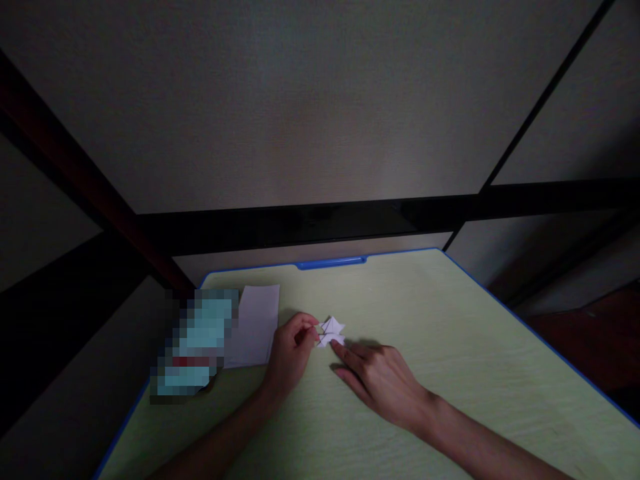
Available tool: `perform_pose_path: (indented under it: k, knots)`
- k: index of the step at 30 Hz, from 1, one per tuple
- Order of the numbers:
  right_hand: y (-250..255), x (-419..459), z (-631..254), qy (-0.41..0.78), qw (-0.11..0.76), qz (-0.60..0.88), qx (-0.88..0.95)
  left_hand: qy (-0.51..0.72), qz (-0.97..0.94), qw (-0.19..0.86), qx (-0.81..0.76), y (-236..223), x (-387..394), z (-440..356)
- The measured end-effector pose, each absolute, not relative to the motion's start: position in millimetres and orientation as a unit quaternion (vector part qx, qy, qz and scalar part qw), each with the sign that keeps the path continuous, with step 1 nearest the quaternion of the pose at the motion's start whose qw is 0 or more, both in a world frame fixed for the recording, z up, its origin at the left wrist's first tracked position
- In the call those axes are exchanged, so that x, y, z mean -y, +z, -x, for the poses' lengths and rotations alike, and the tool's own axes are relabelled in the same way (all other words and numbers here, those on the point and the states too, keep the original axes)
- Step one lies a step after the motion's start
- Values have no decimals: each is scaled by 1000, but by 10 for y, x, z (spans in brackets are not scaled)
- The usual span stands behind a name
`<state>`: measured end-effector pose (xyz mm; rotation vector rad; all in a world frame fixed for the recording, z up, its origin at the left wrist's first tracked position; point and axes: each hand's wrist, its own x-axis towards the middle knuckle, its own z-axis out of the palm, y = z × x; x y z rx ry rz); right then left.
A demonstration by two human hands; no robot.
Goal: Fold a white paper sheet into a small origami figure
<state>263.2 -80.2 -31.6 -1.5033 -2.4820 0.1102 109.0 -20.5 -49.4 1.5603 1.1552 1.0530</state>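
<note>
A small white origami figure (331, 327) with pointed corners lies on the table (430, 300), in front of me. My left hand (293, 347) is closed in a pinch at the figure's left edge, thumb and forefinger on its points. From the right, my right hand (385, 380) reaches in, its forefinger stretched out and its tip touching the lower part of the paper. The thumb of that hand lies apart from the forefinger, nearer to me. The fingertips hide small parts of the figure's left and lower edges.
Left of my left hand lies a stack of white paper sheets (256, 327). A blurred-out light blue item (205, 327) overlaps its left side. Blue trim and a blue handle-like piece (333, 263) mark the table's far edge. Behind stands a panelled wall (310, 120).
</note>
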Motion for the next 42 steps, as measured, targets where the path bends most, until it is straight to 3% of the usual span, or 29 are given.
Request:
perform_pose_path:
  k: [16, 29, 42]
  knots:
    - [-308, 722, -2772, 24, 154, 540, 827, 426, -629, 446, -473, -488, 212, -1091]
    - [-316, 627, -2834, 10, 100, 533, 840, 432, -630, 453, -459, -512, 203, -1078]
    - [-304, 629, -2838, 35, 115, 530, 840, 423, -632, 455, -463, -489, 217, -1100]
